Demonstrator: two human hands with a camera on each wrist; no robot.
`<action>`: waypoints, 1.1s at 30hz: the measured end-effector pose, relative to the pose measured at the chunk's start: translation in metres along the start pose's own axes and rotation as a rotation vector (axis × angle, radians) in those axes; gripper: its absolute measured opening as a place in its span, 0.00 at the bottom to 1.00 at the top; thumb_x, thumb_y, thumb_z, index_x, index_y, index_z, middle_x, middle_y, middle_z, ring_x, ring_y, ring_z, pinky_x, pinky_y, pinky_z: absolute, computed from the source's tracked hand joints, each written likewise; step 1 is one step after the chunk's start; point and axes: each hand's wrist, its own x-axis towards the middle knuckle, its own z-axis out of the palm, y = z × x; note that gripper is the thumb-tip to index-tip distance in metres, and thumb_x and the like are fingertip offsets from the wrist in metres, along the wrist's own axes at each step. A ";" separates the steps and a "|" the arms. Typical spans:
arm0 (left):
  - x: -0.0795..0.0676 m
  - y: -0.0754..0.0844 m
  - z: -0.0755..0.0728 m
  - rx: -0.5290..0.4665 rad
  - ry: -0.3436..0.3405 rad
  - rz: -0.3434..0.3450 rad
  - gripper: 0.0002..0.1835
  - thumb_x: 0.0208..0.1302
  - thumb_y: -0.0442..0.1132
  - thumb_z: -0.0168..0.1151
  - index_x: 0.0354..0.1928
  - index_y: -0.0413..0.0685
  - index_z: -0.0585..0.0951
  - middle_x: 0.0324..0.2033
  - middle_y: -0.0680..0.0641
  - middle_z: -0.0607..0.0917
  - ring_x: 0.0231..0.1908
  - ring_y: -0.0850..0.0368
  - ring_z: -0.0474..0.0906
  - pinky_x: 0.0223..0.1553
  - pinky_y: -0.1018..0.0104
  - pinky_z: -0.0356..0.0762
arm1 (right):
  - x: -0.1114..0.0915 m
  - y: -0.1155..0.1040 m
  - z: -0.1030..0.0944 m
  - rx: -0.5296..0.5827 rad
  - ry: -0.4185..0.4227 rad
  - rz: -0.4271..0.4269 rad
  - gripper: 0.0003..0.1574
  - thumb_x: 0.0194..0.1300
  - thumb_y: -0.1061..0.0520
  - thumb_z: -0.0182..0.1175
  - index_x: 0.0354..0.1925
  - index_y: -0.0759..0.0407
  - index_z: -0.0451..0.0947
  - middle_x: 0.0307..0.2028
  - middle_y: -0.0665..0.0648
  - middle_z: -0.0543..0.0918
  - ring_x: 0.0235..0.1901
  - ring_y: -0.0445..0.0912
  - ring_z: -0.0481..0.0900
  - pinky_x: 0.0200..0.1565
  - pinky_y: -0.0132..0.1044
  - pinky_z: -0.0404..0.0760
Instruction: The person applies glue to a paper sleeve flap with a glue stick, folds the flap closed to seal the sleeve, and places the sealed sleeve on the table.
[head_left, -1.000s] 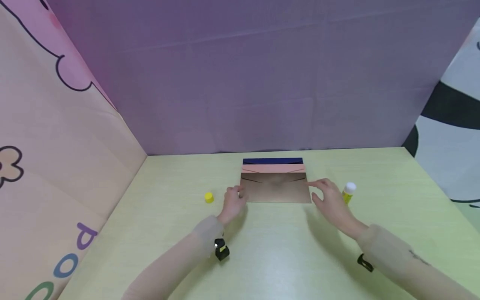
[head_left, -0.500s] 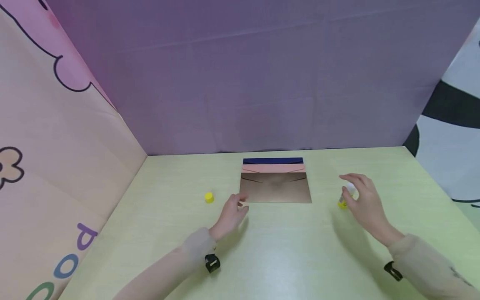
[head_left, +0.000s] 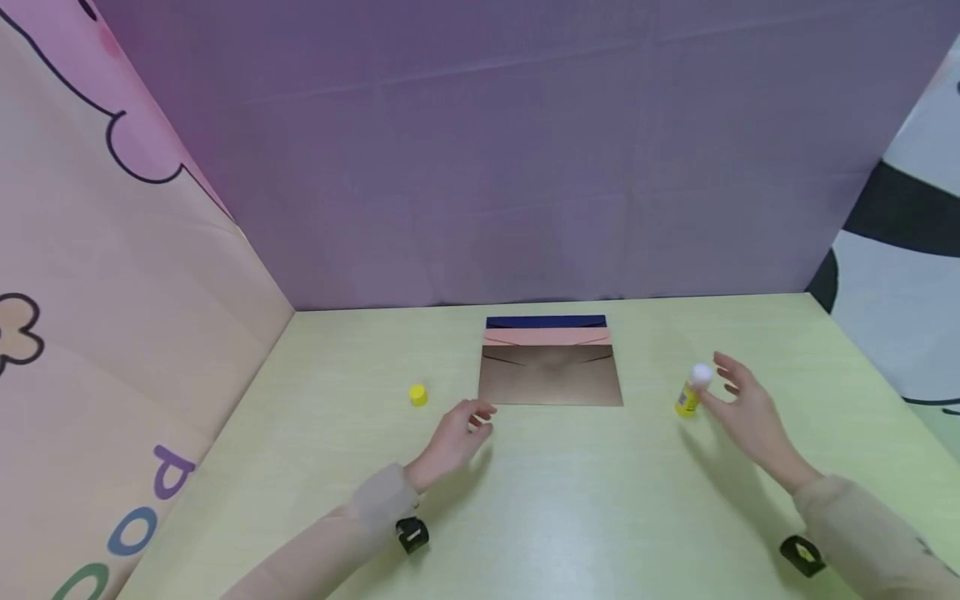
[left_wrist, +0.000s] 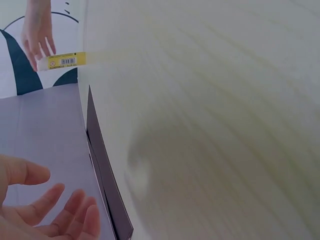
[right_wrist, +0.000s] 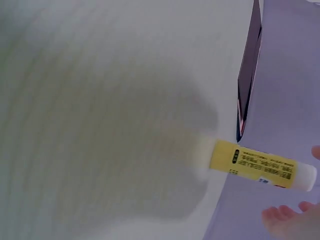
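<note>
A yellow glue stick with a white top stands upright on the right of the table. My right hand is just beside it, thumb and fingers spread; in the right wrist view the fingertips show apart from the glue stick. Three envelopes overlap in the middle: a brown one in front, then a pink one, then a navy one at the back. Just off the brown envelope's lower left corner hovers my left hand, loosely bent and holding nothing.
A small yellow cap sits left of the envelopes on the pale table. A purple cloth wall rises behind the table, and printed panels stand at both sides.
My right hand has left the brown envelope's right edge and moved right to the glue stick. My left hand has drawn back from the envelope's left edge toward me.
</note>
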 end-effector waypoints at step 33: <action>-0.004 0.002 0.003 -0.042 -0.162 0.033 0.12 0.60 0.32 0.52 0.46 0.35 0.75 0.39 0.42 0.79 0.37 0.53 0.74 0.36 0.69 0.73 | 0.004 -0.003 0.007 0.185 -0.083 0.255 0.35 0.59 0.49 0.57 0.53 0.75 0.65 0.38 0.48 0.81 0.31 0.20 0.68 0.35 0.16 0.70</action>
